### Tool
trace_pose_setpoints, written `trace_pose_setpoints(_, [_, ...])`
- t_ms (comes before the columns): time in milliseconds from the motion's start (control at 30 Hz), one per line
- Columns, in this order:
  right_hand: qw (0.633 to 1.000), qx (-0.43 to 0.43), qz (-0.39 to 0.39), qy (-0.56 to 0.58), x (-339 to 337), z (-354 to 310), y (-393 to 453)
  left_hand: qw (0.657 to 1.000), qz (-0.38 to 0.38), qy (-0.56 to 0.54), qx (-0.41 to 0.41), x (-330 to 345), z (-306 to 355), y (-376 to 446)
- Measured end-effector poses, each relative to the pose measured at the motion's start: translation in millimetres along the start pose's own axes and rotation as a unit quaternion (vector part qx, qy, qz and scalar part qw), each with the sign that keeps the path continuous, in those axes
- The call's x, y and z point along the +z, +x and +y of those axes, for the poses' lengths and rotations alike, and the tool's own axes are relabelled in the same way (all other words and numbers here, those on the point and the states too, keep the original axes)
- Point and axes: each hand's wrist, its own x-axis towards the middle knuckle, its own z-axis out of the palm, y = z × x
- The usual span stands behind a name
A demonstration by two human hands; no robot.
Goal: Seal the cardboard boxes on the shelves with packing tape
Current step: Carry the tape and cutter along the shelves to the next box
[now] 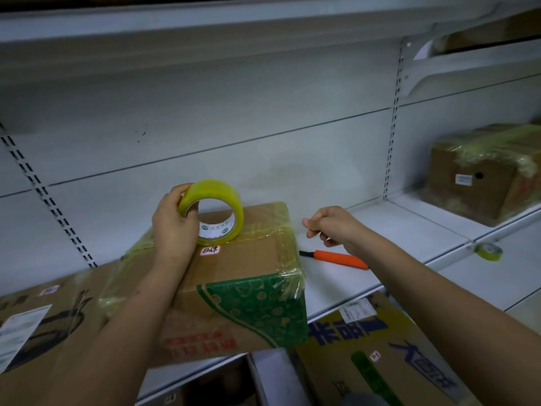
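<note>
Cardboard box (234, 288), brown with a green patterned corner, sits on the white shelf (395, 230) directly in front of me, its edges already wrapped in yellowish clear tape. My left forearm reaches up from seven o'clock across the box top. My left hand (172, 227) grips a roll of yellow-tinted packing tape (215, 212), thumb hooked through the core and fingers curled over the outer rim, holding the roll upright on its edge on the box's top. My right arm comes in from four o'clock, wrist bent. My right hand (330, 227) hovers just beyond the box's right edge, fingers curled in with the thumb pinched against them; I cannot tell whether a tape end is between them. Below that hand, an orange-handled cutter (339, 258) lies flat on the shelf. Farther off at three o'clock rests a second tape roll (488, 251), and beyond it at two o'clock, another taped box (486, 177).
</note>
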Motion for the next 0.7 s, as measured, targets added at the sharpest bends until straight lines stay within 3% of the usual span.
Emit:
trace_pose_setpoints(267, [0.996, 0.079, -0.032, 0.020, 36, 21, 0, 1.000, -0.002, 0.009, 0.000, 0, 3, -3])
trace_pose_setpoints(400, [0.993, 0.094, -0.004, -0.066, 25, 23, -10, 0.996, -0.009, 0.018, -0.092, 0, 8, -4])
trace_pose_setpoints(467, [0.994, 0.009, 0.050, -0.094, 20, 20, -9, 0.989, -0.019, 0.020, -0.143, 5, 10, -5])
trace_pose_setpoints(567, [0.948, -0.175, 0.135, -0.227, 17, 4, -12, 0.984, -0.008, 0.026, -0.175, 23, 24, -10])
trace_pose_setpoints(700, [0.897, -0.204, 0.081, -0.385, 19, -5, -30, 0.983, 0.008, 0.033, -0.182, 48, 45, -15])
